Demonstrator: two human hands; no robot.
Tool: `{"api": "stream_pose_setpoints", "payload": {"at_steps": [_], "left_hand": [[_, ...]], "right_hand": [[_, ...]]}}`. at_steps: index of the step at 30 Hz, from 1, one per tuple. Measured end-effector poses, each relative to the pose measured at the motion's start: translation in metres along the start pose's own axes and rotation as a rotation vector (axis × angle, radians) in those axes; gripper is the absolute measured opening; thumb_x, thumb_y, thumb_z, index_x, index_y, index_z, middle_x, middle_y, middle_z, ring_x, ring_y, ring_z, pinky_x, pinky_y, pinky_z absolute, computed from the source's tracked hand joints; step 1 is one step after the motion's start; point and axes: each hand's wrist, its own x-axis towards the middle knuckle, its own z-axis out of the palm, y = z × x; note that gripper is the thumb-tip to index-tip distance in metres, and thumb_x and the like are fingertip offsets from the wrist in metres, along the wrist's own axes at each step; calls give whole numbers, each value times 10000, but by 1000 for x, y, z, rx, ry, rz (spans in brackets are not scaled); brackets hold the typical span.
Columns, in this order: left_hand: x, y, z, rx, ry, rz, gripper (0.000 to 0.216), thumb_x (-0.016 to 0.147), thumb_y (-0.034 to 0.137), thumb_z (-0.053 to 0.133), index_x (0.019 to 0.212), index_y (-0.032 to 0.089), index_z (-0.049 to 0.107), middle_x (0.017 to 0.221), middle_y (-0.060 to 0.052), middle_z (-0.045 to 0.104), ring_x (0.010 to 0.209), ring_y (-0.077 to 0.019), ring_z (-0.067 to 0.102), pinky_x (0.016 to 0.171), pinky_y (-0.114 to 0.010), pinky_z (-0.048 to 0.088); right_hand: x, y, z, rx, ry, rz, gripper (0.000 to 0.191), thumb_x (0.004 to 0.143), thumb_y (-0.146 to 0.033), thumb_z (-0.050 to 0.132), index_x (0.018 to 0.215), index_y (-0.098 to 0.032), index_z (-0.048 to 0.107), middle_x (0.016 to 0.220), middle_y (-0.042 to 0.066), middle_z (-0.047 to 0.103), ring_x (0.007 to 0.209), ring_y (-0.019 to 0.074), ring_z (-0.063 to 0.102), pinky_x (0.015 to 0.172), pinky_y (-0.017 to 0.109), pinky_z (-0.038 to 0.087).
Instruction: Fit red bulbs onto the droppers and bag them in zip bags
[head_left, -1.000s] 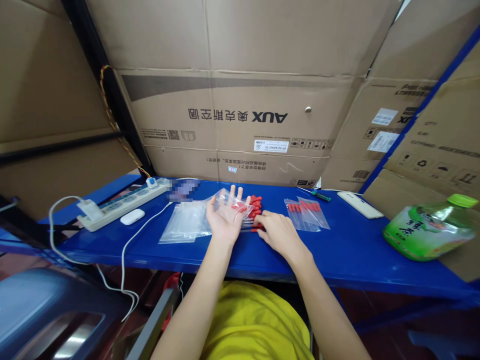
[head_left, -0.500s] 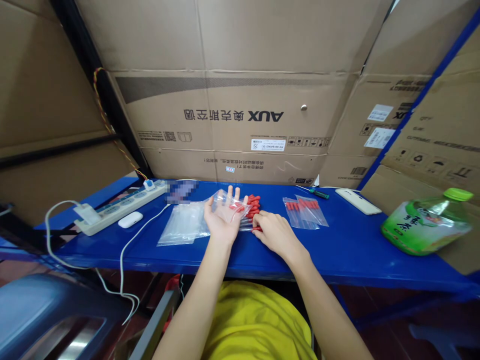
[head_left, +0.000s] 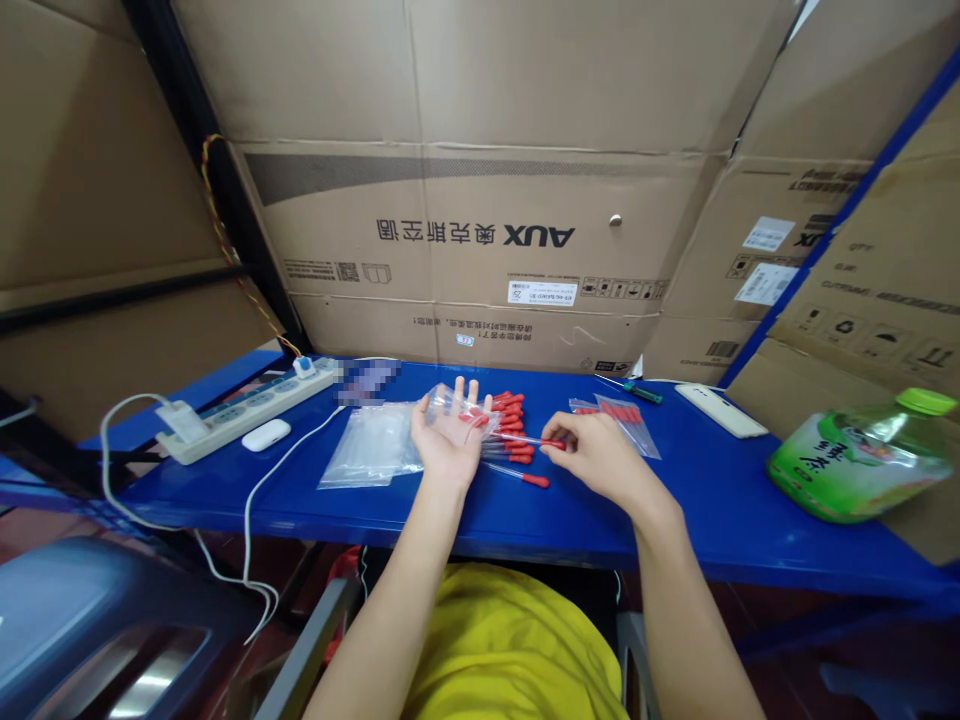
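Note:
Palm up with fingers spread, my left hand (head_left: 446, 455) holds a clear zip bag (head_left: 442, 400) that has red-tipped droppers inside. A thin dropper (head_left: 531, 439) with a red rubber bulb is pinched by that bulb in my right hand (head_left: 604, 455); its clear tube points left toward the bag. Behind and between the hands lies a pile of red-bulb droppers (head_left: 513, 408), partly hidden by my left hand. One loose dropper (head_left: 535, 481) rests nearer the table edge. Flat clear bags (head_left: 367, 450) lie left of my left hand.
Filled bags of droppers (head_left: 634, 432) lie beyond my right hand. Farther right are a green-handled screwdriver (head_left: 643, 394), a white phone (head_left: 720, 410) and a large green bottle (head_left: 855, 465). A power strip (head_left: 251, 405), white case (head_left: 266, 435) and cables lie left; cardboard (head_left: 480, 100) walls the back.
My right hand has drawn back to the right from the pile, now with a dropper in its fingers. A loose dropper now shows near the front. My left hand still holds the bag.

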Motion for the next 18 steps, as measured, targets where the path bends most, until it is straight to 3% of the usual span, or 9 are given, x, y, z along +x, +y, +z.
{"api": "stream_pose_setpoints", "payload": {"at_steps": [6,9,18], "left_hand": [[0,0,0,9,24,46,164,965,392,576,976,230,598,1294,-77,713,1319,-279,666,1187,-569,469],[-2,-1,1,33,15,32,152,962,383,589,964,232,598,1311,-74,709,1336,-283,656,1189,-584,463],[-10,-4,6,95,-94,-89,165,963,346,590,1064,221,628,1394,-110,683,1379,-309,629,1174,-592,486]], "right_hand": [[-15,-2,-27,42,69,-31,88,881,-162,702,865,-220,766,695,-22,715,610,143,614,606,263,424],[-16,-8,-26,23,92,-39,102,890,-142,711,870,-222,771,709,-20,729,621,147,625,620,265,431],[8,-49,48,38,270,-159,78,964,-206,740,1004,-236,800,989,50,807,904,213,745,839,295,517]]}}
